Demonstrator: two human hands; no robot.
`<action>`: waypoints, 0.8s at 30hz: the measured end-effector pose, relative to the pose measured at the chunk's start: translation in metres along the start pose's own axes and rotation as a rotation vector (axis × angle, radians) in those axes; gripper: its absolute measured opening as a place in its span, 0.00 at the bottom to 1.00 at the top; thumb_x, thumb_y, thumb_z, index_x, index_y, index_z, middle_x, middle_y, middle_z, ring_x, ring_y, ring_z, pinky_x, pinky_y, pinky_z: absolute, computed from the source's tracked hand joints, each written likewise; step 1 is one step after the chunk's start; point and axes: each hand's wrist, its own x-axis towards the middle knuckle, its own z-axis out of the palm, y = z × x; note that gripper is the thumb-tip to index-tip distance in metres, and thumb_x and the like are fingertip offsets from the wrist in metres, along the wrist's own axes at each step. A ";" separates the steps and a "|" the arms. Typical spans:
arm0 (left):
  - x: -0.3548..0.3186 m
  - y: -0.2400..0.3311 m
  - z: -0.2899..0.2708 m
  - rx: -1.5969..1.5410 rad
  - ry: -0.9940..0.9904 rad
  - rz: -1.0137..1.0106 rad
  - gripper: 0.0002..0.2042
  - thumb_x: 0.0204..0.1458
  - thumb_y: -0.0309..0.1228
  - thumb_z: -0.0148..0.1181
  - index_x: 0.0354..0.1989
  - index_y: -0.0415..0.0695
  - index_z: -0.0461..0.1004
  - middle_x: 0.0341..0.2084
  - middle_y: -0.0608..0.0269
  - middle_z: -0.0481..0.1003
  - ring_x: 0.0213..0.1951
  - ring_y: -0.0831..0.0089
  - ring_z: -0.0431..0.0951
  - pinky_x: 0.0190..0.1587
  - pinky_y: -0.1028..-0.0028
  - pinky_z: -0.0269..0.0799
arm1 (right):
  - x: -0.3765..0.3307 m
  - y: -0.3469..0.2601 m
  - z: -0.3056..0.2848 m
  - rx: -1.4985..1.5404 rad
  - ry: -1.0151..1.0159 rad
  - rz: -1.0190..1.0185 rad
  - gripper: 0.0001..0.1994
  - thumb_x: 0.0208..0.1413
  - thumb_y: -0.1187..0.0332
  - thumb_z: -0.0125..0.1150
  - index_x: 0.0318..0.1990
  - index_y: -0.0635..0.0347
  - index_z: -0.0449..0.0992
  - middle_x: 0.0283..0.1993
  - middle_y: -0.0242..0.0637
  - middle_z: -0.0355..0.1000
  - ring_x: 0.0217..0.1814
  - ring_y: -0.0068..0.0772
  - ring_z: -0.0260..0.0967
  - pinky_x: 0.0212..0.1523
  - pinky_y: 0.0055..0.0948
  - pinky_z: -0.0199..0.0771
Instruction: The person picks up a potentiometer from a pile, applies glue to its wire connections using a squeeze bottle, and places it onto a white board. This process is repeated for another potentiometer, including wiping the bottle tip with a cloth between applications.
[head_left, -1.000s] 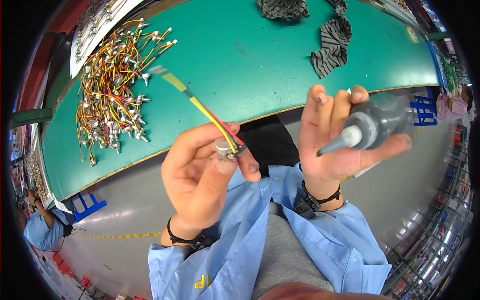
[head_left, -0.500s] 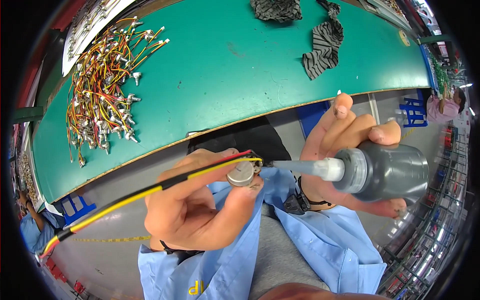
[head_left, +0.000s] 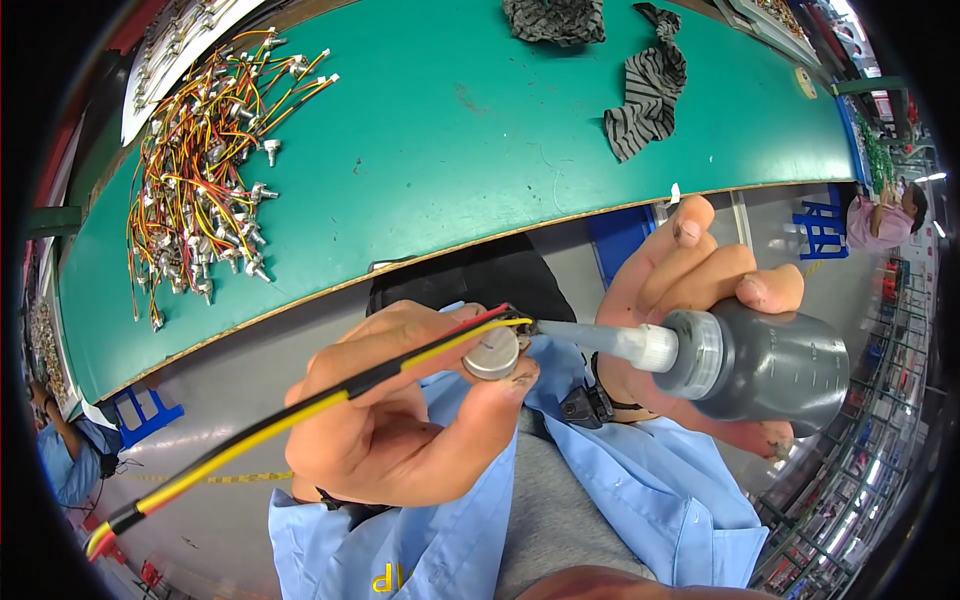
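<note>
Between thumb and fingers, my left hand [head_left: 390,410] pinches a potentiometer [head_left: 492,354] with a round metal can. Its red, yellow and black wires [head_left: 330,398] run down to the lower left, bound with black tape or sleeving. My right hand [head_left: 690,270] grips a translucent squeeze bottle [head_left: 775,365] of dark liquid, lying sideways with a pale cap. The bottle's tapered nozzle [head_left: 590,340] points left, its tip at the potentiometer's terminals where the wires join. Whether the tip touches them cannot be made out.
On the green table [head_left: 430,130] ahead lies a heap of wired potentiometers [head_left: 205,180] at the left. Striped grey cloths [head_left: 648,95] rest at the far side. A blue stool [head_left: 822,225] stands to the right. Other people sit at far left and far right.
The potentiometer and the bottle have shifted slightly, with the bottle a little lower and further left. Both hands keep their hold, and the nozzle stays at the terminals.
</note>
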 end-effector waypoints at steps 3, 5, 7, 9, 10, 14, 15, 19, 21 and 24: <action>0.000 0.000 -0.001 -0.006 -0.014 0.006 0.19 0.37 0.17 0.69 0.36 0.24 0.67 0.27 0.36 0.75 0.23 0.61 0.79 0.22 0.72 0.72 | -0.001 0.001 -0.001 -0.001 0.001 -0.002 0.41 0.46 0.28 0.50 0.45 0.64 0.65 0.17 0.32 0.59 0.15 0.24 0.51 0.50 0.33 0.50; -0.001 0.001 0.000 -0.031 0.013 -0.039 0.18 0.38 0.17 0.69 0.36 0.24 0.67 0.27 0.36 0.75 0.23 0.61 0.79 0.22 0.73 0.71 | -0.001 0.002 -0.001 -0.003 0.000 -0.005 0.41 0.45 0.28 0.50 0.45 0.64 0.65 0.17 0.31 0.59 0.15 0.23 0.51 0.50 0.34 0.50; -0.002 0.002 0.002 -0.044 0.025 -0.061 0.18 0.38 0.17 0.69 0.36 0.25 0.67 0.27 0.36 0.76 0.23 0.62 0.79 0.22 0.73 0.71 | -0.002 0.002 -0.001 -0.004 0.008 -0.003 0.41 0.45 0.28 0.50 0.45 0.64 0.65 0.17 0.31 0.58 0.15 0.23 0.51 0.50 0.34 0.50; -0.002 0.003 0.003 -0.032 0.038 -0.089 0.17 0.38 0.17 0.68 0.36 0.25 0.68 0.26 0.37 0.76 0.24 0.61 0.79 0.24 0.72 0.72 | -0.002 0.001 -0.001 -0.005 0.024 0.001 0.41 0.45 0.28 0.50 0.45 0.64 0.64 0.17 0.31 0.58 0.15 0.23 0.50 0.50 0.34 0.50; -0.002 0.004 0.003 -0.025 0.045 -0.103 0.17 0.38 0.17 0.68 0.36 0.25 0.68 0.25 0.38 0.76 0.25 0.61 0.79 0.25 0.72 0.73 | -0.002 0.002 -0.001 -0.004 0.025 0.000 0.41 0.45 0.28 0.50 0.45 0.64 0.64 0.17 0.31 0.58 0.15 0.23 0.50 0.50 0.34 0.50; -0.002 0.005 0.004 -0.041 0.060 -0.147 0.17 0.39 0.17 0.68 0.36 0.25 0.69 0.24 0.40 0.77 0.27 0.62 0.80 0.29 0.71 0.75 | -0.002 0.002 -0.001 0.007 0.038 0.001 0.41 0.45 0.28 0.50 0.45 0.64 0.64 0.16 0.30 0.57 0.15 0.23 0.50 0.50 0.34 0.50; -0.002 0.006 0.004 -0.040 0.058 -0.147 0.17 0.39 0.17 0.68 0.36 0.25 0.69 0.24 0.40 0.77 0.27 0.62 0.80 0.29 0.71 0.75 | -0.003 0.002 -0.001 0.008 0.044 0.005 0.41 0.45 0.28 0.50 0.45 0.64 0.64 0.16 0.30 0.57 0.15 0.23 0.50 0.50 0.34 0.50; -0.003 0.008 0.004 -0.069 0.068 -0.226 0.17 0.40 0.16 0.67 0.38 0.25 0.69 0.24 0.42 0.77 0.28 0.64 0.81 0.34 0.71 0.77 | -0.003 0.001 -0.001 0.006 0.063 0.014 0.40 0.45 0.28 0.50 0.44 0.63 0.64 0.16 0.30 0.57 0.15 0.22 0.49 0.50 0.34 0.50; -0.004 0.006 -0.001 -0.093 0.003 -0.227 0.17 0.41 0.15 0.65 0.40 0.25 0.68 0.26 0.42 0.77 0.29 0.65 0.81 0.36 0.71 0.76 | -0.003 0.001 0.001 0.003 0.078 0.012 0.40 0.45 0.28 0.51 0.44 0.63 0.64 0.16 0.30 0.56 0.15 0.22 0.48 0.50 0.34 0.50; -0.003 0.007 -0.003 -0.127 -0.031 -0.272 0.17 0.42 0.14 0.63 0.41 0.24 0.68 0.28 0.42 0.77 0.31 0.66 0.81 0.38 0.71 0.76 | -0.003 0.002 0.000 0.017 0.086 0.010 0.40 0.45 0.29 0.51 0.44 0.63 0.64 0.16 0.29 0.55 0.15 0.22 0.48 0.49 0.33 0.51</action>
